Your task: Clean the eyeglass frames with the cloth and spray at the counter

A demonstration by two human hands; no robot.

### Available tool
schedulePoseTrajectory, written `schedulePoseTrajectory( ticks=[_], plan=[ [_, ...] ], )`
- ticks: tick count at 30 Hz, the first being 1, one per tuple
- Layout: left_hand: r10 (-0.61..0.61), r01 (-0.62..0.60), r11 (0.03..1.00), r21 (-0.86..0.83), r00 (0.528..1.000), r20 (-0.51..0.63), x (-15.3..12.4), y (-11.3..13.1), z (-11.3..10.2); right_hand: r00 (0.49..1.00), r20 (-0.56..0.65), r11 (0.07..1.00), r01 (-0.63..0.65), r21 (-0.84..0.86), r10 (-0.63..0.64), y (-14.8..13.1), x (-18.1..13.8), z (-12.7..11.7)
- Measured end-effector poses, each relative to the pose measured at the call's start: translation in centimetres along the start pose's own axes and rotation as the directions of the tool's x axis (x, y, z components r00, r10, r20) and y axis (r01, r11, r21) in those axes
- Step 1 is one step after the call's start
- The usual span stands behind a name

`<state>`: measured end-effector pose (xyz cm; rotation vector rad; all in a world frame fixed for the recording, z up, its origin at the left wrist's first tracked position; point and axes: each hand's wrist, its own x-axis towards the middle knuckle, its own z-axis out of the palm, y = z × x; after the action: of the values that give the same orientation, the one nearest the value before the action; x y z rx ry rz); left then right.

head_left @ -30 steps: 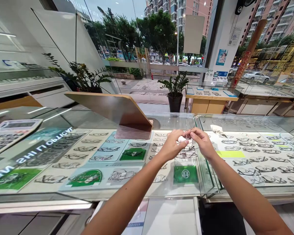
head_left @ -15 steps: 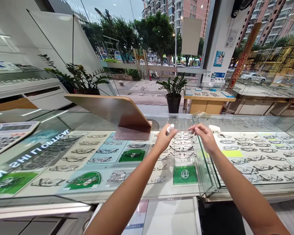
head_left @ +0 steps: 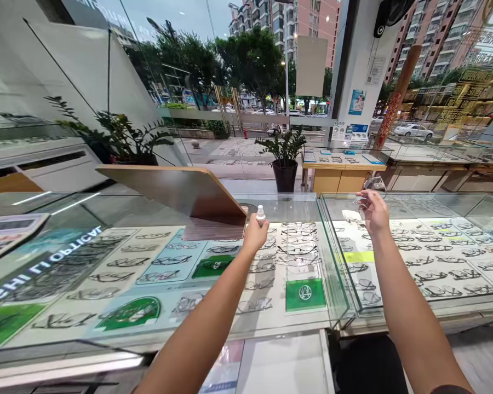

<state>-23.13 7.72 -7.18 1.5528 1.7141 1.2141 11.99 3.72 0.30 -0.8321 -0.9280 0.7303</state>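
Head view: left hand (head_left: 253, 236) closed round a small white spray bottle (head_left: 261, 214), held upright over the glass table (head_left: 296, 205). Right hand (head_left: 374, 212) pinches thin-framed spectacles (head_left: 372, 186), raised further right. Judged: spectacles light and fragile, best held by the frame, not the lenses; bottle light, rigid, smooth.

This is looking like an optician's shop. Rows of eyeglass frames (head_left: 299, 247) are lying on display cards under the long glass display counter (head_left: 283, 205), and mirrored lettering reading "OPTICAL" (head_left: 72, 243) is showing on its top. A tilted counter mirror (head_left: 176, 189) and a calculator (head_left: 6, 230) are sitting on the glass. A second showcase (head_left: 337, 181) is displaying more frames by the full-height shopfront window (head_left: 230, 82), which is facing a street with parked cars (head_left: 413, 130).
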Motion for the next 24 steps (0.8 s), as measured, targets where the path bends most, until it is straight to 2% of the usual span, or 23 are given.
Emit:
schedulePoseTrajectory(
  ticks=[8, 16, 20, 24],
  plan=[
    [-0.029, 0.029, 0.999, 0.035, 0.999, -0.014, -0.2, 0.1, 0.0, 0.997, -0.079, 0.999, -0.009, 0.038, 0.012, 0.1, 0.2, -0.4],
    [0.036, -0.044, 0.997, -0.066, 0.992, -0.118, -0.8, 0.9, -0.2, 0.997, -0.079, 1.000, -0.009, 0.024, 0.010, 0.0, 0.1, -0.4],
    [0.168, -0.176, 0.984, -0.023, 0.965, -0.203, -1.2, 0.9, -0.2, 0.998, -0.062, 1.000, -0.011, 0.016, 0.012, -0.1, -0.1, -0.2],
    [0.373, -0.329, 0.925, 0.189, 0.878, -0.300, -1.9, 1.2, 0.2, 0.999, -0.023, 1.000, 0.027, -0.015, -0.027, -0.5, -0.3, 0.1]
  ],
)
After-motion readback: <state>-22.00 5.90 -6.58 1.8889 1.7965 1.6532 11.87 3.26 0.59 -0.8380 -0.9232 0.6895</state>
